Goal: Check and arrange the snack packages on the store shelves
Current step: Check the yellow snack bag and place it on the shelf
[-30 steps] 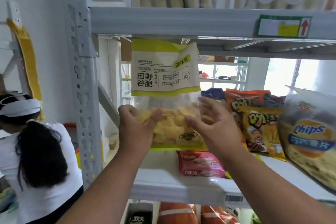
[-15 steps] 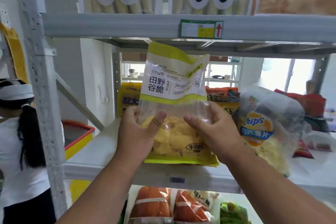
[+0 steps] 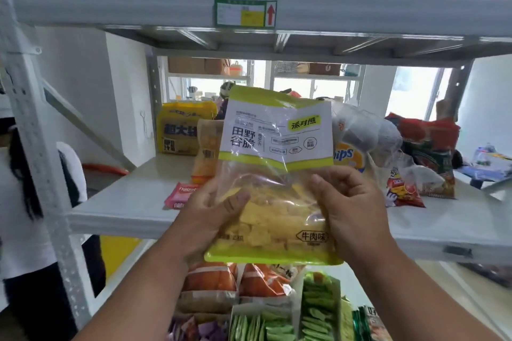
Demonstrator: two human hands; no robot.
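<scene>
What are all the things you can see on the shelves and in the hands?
Crisp bag: one, clear with lime-green and white label, held up before the middle shelf.
Yellow packet: one, middle shelf, back left.
Pink wafer pack: one, lying flat on the middle shelf.
Chips bag: one, clear, right of the held bag.
Red bag: one, middle shelf, right.
Green snack packs: several, bottom shelf.
Left hand: holds the bag's left side.
Right hand: holds its right side.
</scene>
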